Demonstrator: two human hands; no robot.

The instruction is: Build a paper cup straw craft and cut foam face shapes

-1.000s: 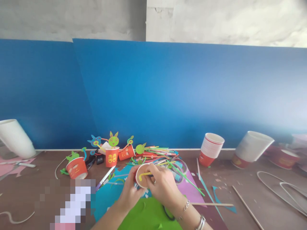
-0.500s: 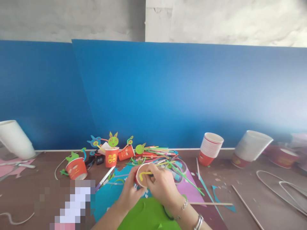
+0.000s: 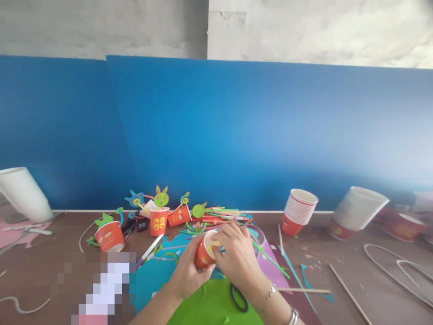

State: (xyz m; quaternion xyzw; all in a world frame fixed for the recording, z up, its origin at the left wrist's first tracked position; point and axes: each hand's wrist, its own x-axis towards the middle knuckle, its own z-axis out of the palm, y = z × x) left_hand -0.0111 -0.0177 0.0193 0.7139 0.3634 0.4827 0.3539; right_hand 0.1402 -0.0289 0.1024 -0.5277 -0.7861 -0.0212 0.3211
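In front of me, my left hand [image 3: 187,273] is wrapped round a red paper cup [image 3: 202,256] from the left side. The cup is tilted, its white rim turned to the right. My right hand [image 3: 237,253] is closed at the cup's mouth, its fingertips partly inside. A bit of yellow straw [image 3: 214,244] shows by these fingertips; most of it is hidden by the hand and cup. Below lie green paper [image 3: 203,307] and blue paper [image 3: 145,282]. A black scissors handle [image 3: 239,299] rests on the green sheet, beneath my right wrist.
Decorated cups, one a red cup [image 3: 158,222], stand at the back left. Behind my hands is a heap of coloured straws [image 3: 225,214]. A stack of paper cups [image 3: 300,210] stands to the right. A wooden stick [image 3: 348,293] and a white cable [image 3: 382,259] lie farther right.
The cup has tipped so that its red side shows more and its inside less. My right hand has turned over its mouth, hiding most of the yellow straw. The scissors handle is more exposed.
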